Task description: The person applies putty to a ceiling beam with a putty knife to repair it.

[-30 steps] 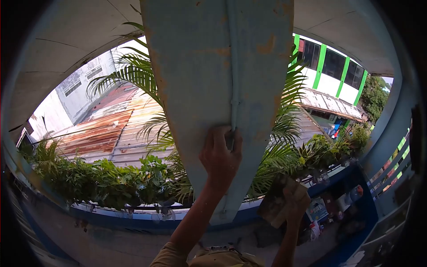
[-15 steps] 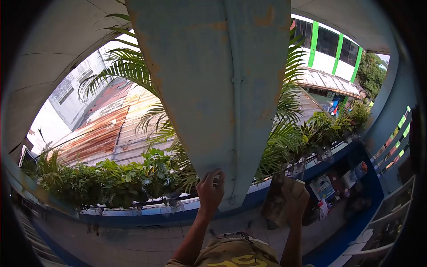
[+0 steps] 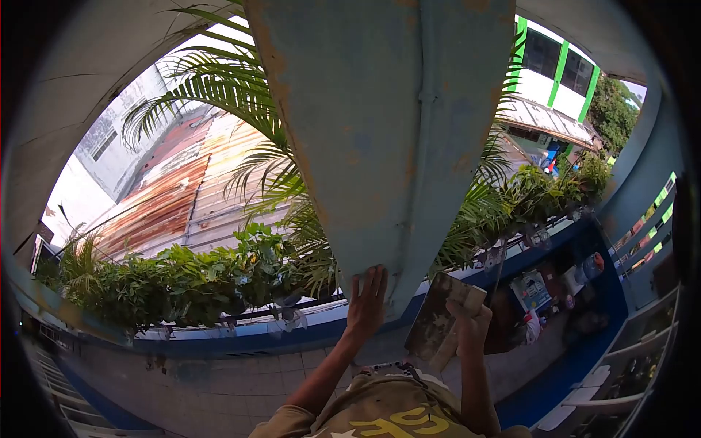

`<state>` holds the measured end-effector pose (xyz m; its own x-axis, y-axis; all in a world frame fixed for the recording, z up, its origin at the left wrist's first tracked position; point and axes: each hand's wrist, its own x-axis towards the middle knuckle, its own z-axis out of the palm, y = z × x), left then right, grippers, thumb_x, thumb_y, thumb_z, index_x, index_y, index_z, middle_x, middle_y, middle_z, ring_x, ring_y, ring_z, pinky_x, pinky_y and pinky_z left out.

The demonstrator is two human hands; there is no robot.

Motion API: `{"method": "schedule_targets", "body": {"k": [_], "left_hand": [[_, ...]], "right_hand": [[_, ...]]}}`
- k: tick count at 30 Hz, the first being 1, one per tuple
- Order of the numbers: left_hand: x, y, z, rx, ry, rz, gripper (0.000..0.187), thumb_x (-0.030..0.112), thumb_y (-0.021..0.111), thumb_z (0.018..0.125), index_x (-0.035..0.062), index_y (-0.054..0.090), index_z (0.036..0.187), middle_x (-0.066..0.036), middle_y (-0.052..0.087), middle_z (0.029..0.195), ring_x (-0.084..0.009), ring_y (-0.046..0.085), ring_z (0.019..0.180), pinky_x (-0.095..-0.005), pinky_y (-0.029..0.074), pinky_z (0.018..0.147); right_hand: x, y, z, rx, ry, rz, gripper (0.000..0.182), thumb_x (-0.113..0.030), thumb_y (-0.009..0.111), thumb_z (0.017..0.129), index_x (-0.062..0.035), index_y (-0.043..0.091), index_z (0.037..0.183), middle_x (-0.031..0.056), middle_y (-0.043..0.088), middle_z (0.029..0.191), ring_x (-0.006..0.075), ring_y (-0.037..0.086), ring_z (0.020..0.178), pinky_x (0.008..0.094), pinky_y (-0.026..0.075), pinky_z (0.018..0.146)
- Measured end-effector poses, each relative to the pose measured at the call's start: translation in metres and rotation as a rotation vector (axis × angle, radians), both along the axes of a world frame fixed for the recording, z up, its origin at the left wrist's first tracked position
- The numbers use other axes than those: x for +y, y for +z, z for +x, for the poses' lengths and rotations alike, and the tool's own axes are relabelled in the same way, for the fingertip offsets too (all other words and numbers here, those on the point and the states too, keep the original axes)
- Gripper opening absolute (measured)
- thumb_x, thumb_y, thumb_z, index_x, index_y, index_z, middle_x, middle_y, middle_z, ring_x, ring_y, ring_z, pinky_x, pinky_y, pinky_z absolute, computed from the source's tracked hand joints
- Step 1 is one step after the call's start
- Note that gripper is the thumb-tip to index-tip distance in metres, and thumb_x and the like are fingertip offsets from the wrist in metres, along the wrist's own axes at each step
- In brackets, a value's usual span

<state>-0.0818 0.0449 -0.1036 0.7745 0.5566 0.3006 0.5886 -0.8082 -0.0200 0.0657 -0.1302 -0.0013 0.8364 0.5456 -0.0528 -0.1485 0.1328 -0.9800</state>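
A tall grey-blue pillar with patchy, worn paint stands right in front of me, and a thin conduit runs up its face. Near the pillar's lower part, my left hand lies flat with its fingers stretched upward, seemingly touching the surface. To the right, my right hand is closed around the handle of a plastering float. The float is a flat brown, stained board held tilted beside the pillar, apart from it. My fingers cover part of its handle.
Leafy plants line a blue low wall on both sides of the pillar. On the right, a cluttered table holds papers and bags. Metal-framed shelving stands farther right. Tiled floor lies below.
My left hand has gone from curled fingers to lying flat against the pillar. My right hand has shifted slightly left with the float, whose board now shows more. The view has turned a little left.
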Motion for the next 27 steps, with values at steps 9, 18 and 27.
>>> {"method": "schedule_targets", "body": {"k": [9,18,27], "left_hand": [[0.001,0.115,-0.025,-0.878,-0.082,0.02,0.038,0.015,0.07,0.091,-0.0001,0.067,0.125,-0.026,0.044,0.151,-0.0458,0.036,0.144,-0.0549,0.033,0.116],[0.074,0.072,-0.001,-0.206,0.021,0.521,0.083,0.053,0.062,0.093,-0.0001,0.037,0.151,-0.03,0.027,0.156,-0.0468,0.027,0.143,-0.0752,0.015,0.112],[0.005,-0.027,-0.046,0.797,-0.085,-0.691,0.074,0.048,0.074,0.084,0.0039,0.056,0.141,-0.023,0.027,0.161,-0.0367,0.024,0.151,-0.0675,0.016,0.117]], "right_hand": [[-0.031,-0.009,0.02,0.419,-0.155,-0.187,0.025,-0.003,0.072,0.072,-0.0008,0.067,0.096,0.0068,0.069,0.085,0.0207,0.068,0.073,0.0349,0.056,0.07],[-0.043,-0.049,0.023,0.842,-0.245,0.069,0.03,-0.001,0.066,0.075,0.0029,0.063,0.105,0.014,0.065,0.09,0.0321,0.067,0.08,0.0469,0.057,0.076],[-0.07,-0.063,0.03,0.463,-0.05,-0.009,0.019,-0.009,0.073,0.088,0.0013,0.069,0.103,0.0061,0.069,0.092,0.0171,0.068,0.079,0.034,0.054,0.071]]}}
